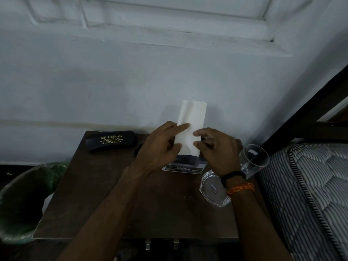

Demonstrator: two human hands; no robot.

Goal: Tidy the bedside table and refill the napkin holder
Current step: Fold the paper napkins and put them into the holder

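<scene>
Napkin stack (191,127): thin folded paper, light and floppy, likely to buckle or fan if pushed from the top; best pinched low on both long edges. It stands upright in the napkin holder (185,160) near the surface's (105,194) back edge, right of centre. Left hand (160,147) grips its left edge, forefinger laid across the front. Right hand (216,149) pinches the right edge. Drinking glass (253,160) close by the right wrist, a knock risk.
</scene>
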